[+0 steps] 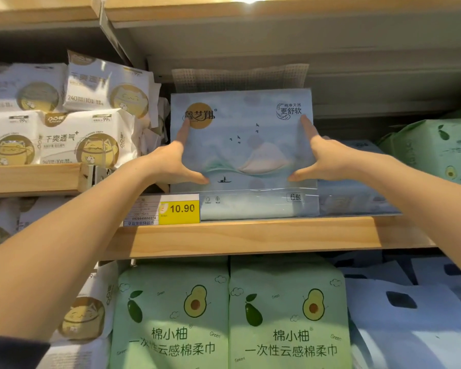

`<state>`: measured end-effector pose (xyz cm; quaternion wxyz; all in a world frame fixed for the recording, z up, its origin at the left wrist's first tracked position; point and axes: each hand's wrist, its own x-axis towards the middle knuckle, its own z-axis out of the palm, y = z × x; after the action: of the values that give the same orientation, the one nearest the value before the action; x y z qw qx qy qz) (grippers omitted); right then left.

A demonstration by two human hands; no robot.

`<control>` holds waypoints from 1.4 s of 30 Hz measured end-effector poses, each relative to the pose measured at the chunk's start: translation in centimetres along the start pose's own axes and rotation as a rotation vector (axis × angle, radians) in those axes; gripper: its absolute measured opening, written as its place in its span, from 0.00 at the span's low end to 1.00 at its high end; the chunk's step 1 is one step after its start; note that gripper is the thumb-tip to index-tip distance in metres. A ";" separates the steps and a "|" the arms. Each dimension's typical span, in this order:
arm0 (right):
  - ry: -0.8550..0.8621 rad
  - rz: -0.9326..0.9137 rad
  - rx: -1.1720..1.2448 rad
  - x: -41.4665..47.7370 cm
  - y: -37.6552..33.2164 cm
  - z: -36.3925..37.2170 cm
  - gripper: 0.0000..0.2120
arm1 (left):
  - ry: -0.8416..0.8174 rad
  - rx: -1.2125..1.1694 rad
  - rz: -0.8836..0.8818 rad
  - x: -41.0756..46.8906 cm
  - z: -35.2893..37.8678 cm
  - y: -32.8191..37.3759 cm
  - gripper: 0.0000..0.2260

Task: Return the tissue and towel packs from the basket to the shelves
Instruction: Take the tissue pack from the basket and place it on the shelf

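We're setting the pack on the shelf. It stands upright btw left hand & right hand, fingers spread straight, pressing its front edges. Next, prob.: push back evenly, w/o tipping.

The tissue pack is pale blue with a gold disc, birds and a boat. The price tag is yellow. The cotton towel packs are green with avocados.

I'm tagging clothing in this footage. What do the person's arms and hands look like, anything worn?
The left hand and the right hand are bare: no gloves, rings or watch show. The left forearm and right forearm are uncovered; a dark sleeve shows only on the left arm, at the picture's bottom corner.
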<state>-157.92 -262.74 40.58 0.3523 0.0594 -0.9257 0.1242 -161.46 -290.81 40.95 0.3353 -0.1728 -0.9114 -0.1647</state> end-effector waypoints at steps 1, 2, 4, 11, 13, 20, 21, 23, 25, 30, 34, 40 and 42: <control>0.003 0.001 -0.001 -0.2 0.1 -0.2 0.55 | 0.000 -0.007 -0.004 -0.1 -0.1 0.2 0.51; 0.006 0.002 -0.001 -0.3 0.2 -0.4 0.55 | 0.000 -0.016 -0.007 -0.2 -0.2 0.3 0.51; 0.009 0.005 0.008 -0.7 0.5 -0.7 0.54 | 0.001 -0.032 -0.005 -0.4 -0.3 0.5 0.49; 0.029 -0.055 0.032 -3.6 1.1 -2.3 0.41 | 0.059 -0.022 0.048 -2.3 -0.8 1.0 0.40; 0.015 -0.055 0.018 -4.5 1.4 -2.8 0.40 | 0.059 -0.016 0.027 -3.4 -1.0 1.2 0.39; 0.025 -0.083 0.021 -7.7 2.2 -4.5 0.37 | 0.074 -0.009 -0.031 -8.1 -1.9 3.2 0.37; 0.026 -0.089 0.031 -8.3 2.2 -4.5 0.37 | 0.093 -0.019 -0.024 -9.0 -1.8 3.6 0.36; 0.009 -0.102 0.048 -9.6 2.4 -4.2 0.37 | 0.116 -0.043 -0.016 -10.9 -1.3 4.3 0.35; -0.020 -0.112 0.050 -11.2 2.5 -3.9 0.36 | 0.094 -0.038 -0.019 -12.9 -0.7 4.8 0.34; -0.046 -0.125 0.066 -16.0 1.9 -4.2 0.35 | 0.010 -0.044 -0.047 -17.0 -0.1 5.9 0.35; -0.084 -0.108 0.098 -20.8 1.2 -4.3 0.32 | -0.029 -0.067 -0.017 -20.8 0.1 7.0 0.34; -0.183 -0.036 0.156 -29.6 0.9 -2.4 0.34 | -0.164 -0.157 0.003 -27.5 1.3 7.6 0.35; -0.252 0.015 0.184 -33.0 1.0 -1.6 0.33 | -0.219 -0.177 -0.008 -29.8 2.4 7.5 0.35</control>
<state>-132.52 -260.64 19.54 0.2254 0.0998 -0.9477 0.2026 -138.22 -289.25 20.69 0.2167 -0.2148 -0.9251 -0.2261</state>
